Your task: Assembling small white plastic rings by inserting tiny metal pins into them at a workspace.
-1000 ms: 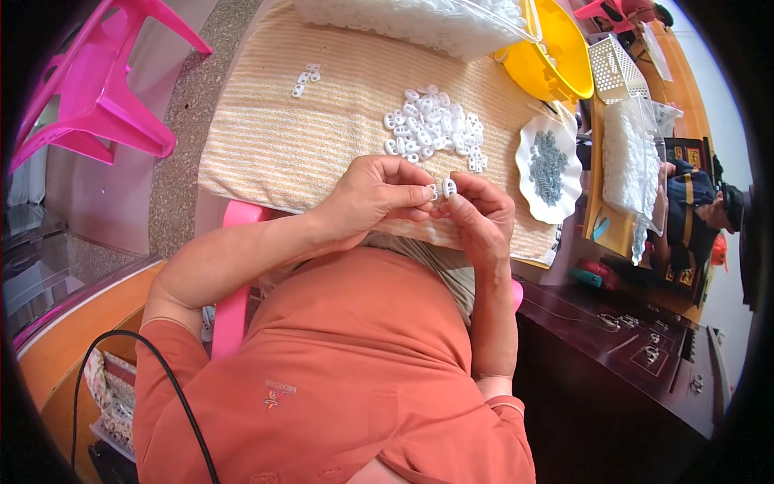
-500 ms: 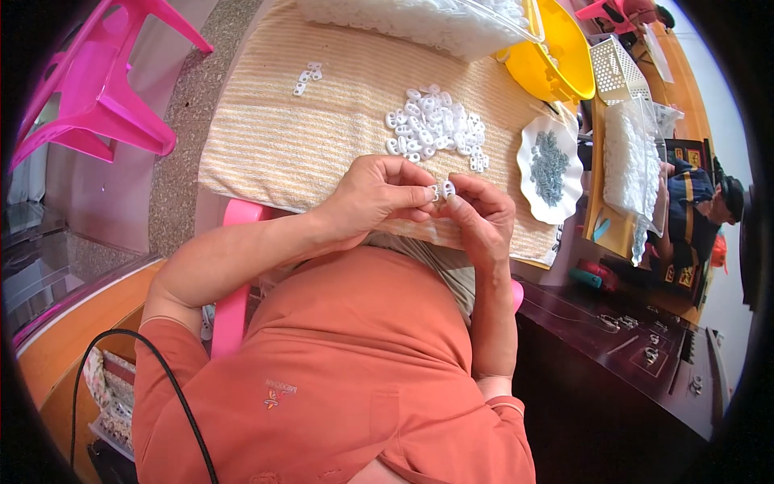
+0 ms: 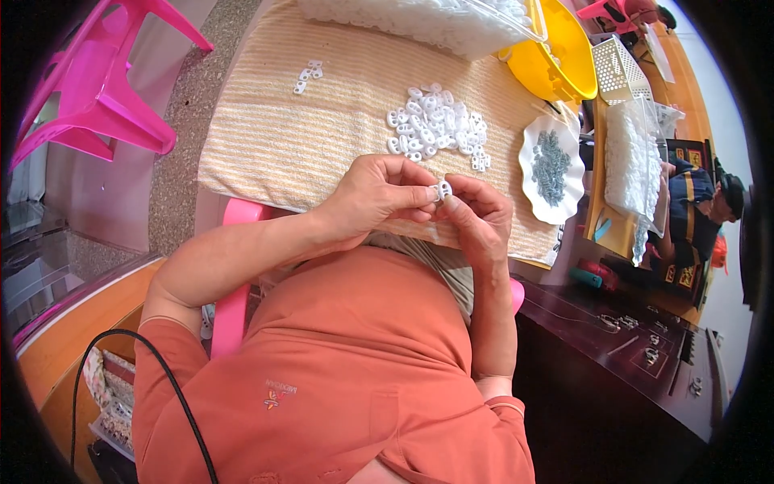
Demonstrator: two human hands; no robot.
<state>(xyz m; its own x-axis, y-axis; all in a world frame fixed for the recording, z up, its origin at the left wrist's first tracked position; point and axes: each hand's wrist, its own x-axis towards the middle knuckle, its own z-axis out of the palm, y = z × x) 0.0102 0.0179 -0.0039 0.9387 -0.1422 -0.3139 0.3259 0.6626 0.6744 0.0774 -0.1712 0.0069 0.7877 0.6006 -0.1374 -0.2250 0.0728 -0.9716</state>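
While both hands meet at the near edge of the cloth (image 3: 322,153), everything turns on the small gap between their fingertips. The left hand (image 3: 383,194) has a small white piece (image 3: 436,193) pinched between thumb and finger; the right hand (image 3: 482,214) grips a white oval (image 3: 446,189) the same way, immediately to the right of it. There's the key relation: piece on the left, oval on the right, side by side, with the oval's long axis running roughly near to far, across the line joining the hands.

Just beyond the fingers sits the pile (image 3: 431,125) of white parts, about as handy for one hand as the other. The dish (image 3: 567,211) of grey bits (image 3: 550,168) is off to the right, so the right hand is clearly nearer; a small cluster (image 3: 303,82) lies far left.

Now for what's hard to call. Fingers cover most of the left piece, so its shape is anyone's guess, and whether it touches the oval cannot be told. The grey bits blur together, and the clear tub (image 3: 403,31) is cut off at the far edge.
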